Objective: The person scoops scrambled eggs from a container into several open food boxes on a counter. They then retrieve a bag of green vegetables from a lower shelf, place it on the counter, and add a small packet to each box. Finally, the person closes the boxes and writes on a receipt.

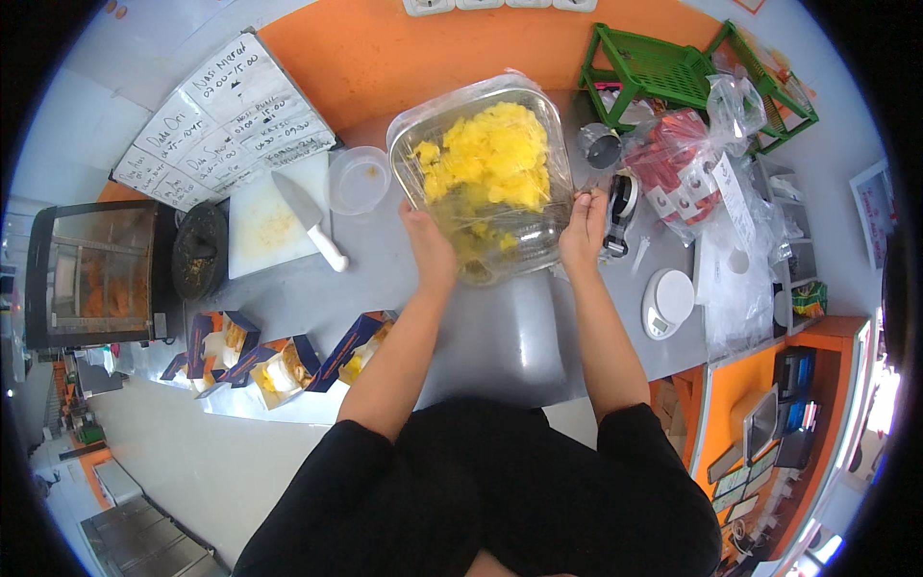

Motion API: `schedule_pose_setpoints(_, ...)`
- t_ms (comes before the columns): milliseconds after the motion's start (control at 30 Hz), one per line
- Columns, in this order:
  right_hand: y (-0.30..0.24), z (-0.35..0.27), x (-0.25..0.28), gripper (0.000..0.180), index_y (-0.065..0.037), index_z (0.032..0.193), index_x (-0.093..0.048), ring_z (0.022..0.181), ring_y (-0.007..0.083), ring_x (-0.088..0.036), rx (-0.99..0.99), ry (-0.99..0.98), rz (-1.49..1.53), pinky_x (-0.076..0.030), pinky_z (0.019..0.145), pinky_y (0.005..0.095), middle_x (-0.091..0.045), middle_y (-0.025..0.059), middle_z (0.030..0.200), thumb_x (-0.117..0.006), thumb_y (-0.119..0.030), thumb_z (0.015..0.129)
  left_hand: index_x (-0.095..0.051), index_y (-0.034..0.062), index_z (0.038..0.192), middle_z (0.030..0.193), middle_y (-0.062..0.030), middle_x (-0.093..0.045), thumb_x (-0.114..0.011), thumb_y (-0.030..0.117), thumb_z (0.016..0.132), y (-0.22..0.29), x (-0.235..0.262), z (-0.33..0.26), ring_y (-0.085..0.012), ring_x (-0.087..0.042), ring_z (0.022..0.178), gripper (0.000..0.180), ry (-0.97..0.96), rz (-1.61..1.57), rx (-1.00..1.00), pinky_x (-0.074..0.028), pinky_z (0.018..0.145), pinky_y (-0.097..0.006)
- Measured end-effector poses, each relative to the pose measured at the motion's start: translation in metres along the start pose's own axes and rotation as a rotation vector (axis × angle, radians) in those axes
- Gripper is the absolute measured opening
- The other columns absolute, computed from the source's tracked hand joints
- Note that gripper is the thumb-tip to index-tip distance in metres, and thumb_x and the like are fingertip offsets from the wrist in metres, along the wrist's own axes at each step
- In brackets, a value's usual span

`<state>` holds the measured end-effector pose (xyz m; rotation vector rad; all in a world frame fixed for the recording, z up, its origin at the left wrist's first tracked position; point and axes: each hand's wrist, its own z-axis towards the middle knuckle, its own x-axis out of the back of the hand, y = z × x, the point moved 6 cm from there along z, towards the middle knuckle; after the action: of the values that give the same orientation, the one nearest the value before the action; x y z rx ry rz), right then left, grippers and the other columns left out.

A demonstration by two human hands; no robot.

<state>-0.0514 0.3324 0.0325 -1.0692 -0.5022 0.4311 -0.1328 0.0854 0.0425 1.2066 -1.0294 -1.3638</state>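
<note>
Both my hands hold a rectangular metal tray (536,238) by its sides, above the steel counter. Clear plastic film lies over the tray, and yellow clumped food (495,154) fills its far part; I cannot tell whether it is rice or egg. My left hand (428,248) grips the near left side, its thumb up along the wall. At the right rim, my right hand (584,231) is closed with its fingers around the edge. Next to my right hand lies a black and white device (620,212), partly hidden.
Left stand a knife (310,219) on a white cutting board (255,255), a clear tub (360,181), a stone mortar (200,252) and several boxed meals (284,370). Right are a white scale (667,303), plastic bags (735,274), red packets (668,159) and a green rack (654,72).
</note>
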Motion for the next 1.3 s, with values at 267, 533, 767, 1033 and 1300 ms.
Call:
schedule_pose_setpoints(267, 0.011, 0.016, -0.012, 0.026, -0.001, 0.107, -0.053, 0.085, 0.0215, -0.057, -0.120, -0.115, 0.015, -0.045, 0.079, 0.0357, -0.060, 0.0119, 0.094, -0.040, -0.024, 0.106, -0.036, -0.0012, 0.133, 0.119, -0.0143, -0.046, -0.020, 0.063, 0.103, -0.062, -0.003, 0.016, -0.0235, -0.044, 0.113, 0.073, 0.021, -0.025, 0.160, -0.032, 0.105, -0.036)
schedule_pose_setpoints(533, 0.032, 0.011, -0.019, 0.028, -0.001, 0.115, -0.053, 0.092, 0.0201, -0.056, -0.215, -0.101, 0.086, -0.043, 0.085, 0.0333, -0.061, 0.0115, 0.097, -0.040, -0.025, 0.106, -0.039, -0.0045, 0.135, 0.129, -0.0178, -0.046, -0.021, 0.054, 0.106, -0.046, -0.004, 0.014, -0.0278, -0.044, 0.120, 0.068, 0.075, 0.013, 0.122, -0.032, 0.107, -0.039)
schedule_pose_setpoints(767, 0.029, 0.029, -0.027, 0.030, 0.000, 0.117, -0.055, 0.096, 0.0275, -0.059, -0.144, -0.095, -0.016, -0.043, 0.089, 0.0377, -0.062, 0.0160, 0.100, -0.042, -0.025, 0.105, -0.038, -0.0050, 0.136, 0.131, -0.0205, -0.045, -0.021, 0.055, 0.106, -0.046, 0.002, 0.024, -0.0307, -0.042, 0.123, 0.070, 0.119, 0.173, -0.001, -0.028, 0.110, -0.039)
schedule_pose_setpoints(1033, 0.052, 0.039, -0.035, 0.027, 0.000, 0.110, -0.055, 0.088, 0.0282, -0.058, -0.189, -0.227, -0.227, -0.045, 0.081, 0.0379, -0.062, 0.0166, 0.093, -0.043, -0.024, 0.104, -0.031, -0.0061, 0.145, 0.147, -0.0258, -0.037, -0.021, 0.059, 0.104, -0.060, -0.007, 0.016, -0.0356, -0.037, 0.136, 0.078, 0.089, 0.143, 0.409, -0.029, 0.112, -0.041)
schedule_pose_setpoints(1300, -0.002, 0.040, -0.032, 0.030, -0.002, 0.116, -0.058, 0.094, 0.0453, -0.064, -0.049, -0.385, -0.416, -0.048, 0.083, 0.0506, -0.067, 0.0254, 0.100, -0.043, -0.025, 0.102, -0.020, -0.0035, 0.152, 0.152, -0.0246, -0.033, -0.021, 0.061, 0.103, -0.114, 0.010, 0.020, -0.0344, -0.040, 0.136, 0.081, -0.037, -0.145, 0.649, -0.033, 0.113, -0.040)
